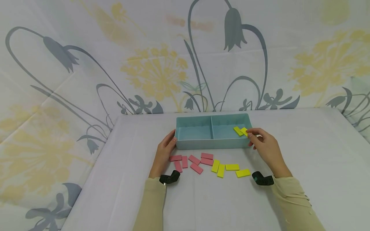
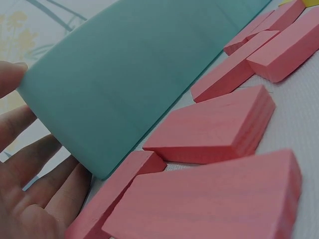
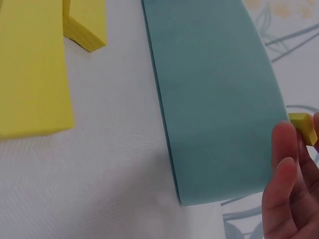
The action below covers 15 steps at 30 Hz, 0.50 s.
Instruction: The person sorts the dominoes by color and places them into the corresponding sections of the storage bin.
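A pale blue box [image 1: 193, 145] with two compartments stands on the table. At its left end is my left hand [image 1: 165, 151], its extended fingers touching the end wall. My right hand [image 1: 265, 145] pinches a yellow block [image 3: 302, 128] between thumb and fingers, at the right end of the box. Another yellow block [image 1: 238, 131] lies inside the right compartment; the left compartment shows only its bare floor. In the right wrist view, other fingers [image 3: 279, 194] of this hand are by the outside of the box, whose wall hides part of the held block.
Several pink blocks [image 1: 196, 168] lie loose in front of the box, left of centre. To their right are several yellow blocks [image 1: 232, 167]. A flower-patterned cloth [image 1: 156, 70] hangs behind the white-covered table [image 1: 214, 205]. Each wrist wears a black device [image 1: 262, 179].
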{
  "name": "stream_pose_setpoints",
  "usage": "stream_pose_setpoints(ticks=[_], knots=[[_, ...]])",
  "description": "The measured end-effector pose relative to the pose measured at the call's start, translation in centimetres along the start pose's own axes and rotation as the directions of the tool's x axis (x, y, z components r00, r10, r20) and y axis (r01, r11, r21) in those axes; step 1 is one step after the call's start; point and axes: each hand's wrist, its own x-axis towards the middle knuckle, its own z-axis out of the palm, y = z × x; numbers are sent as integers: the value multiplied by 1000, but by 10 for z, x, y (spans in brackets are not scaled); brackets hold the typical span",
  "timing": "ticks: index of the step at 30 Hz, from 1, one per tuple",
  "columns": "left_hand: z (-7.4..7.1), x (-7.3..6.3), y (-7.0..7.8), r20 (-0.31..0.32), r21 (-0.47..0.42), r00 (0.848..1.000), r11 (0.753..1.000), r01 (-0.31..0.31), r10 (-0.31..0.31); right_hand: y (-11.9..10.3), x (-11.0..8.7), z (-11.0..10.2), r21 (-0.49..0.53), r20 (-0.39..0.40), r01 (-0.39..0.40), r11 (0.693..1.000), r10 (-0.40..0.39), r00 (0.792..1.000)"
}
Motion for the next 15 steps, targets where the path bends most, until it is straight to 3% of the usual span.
stream_pose_setpoints(ticks=[7, 15], knots=[[2, -8, 18, 8, 27, 1000, 999, -20, 20, -3, -2, 0, 17, 7, 4, 1000, -4, 1000], [2, -8, 20, 4, 40, 1000, 999, -27, 26, -1, -1, 0, -3, 36, 41, 999, -41, 999]])
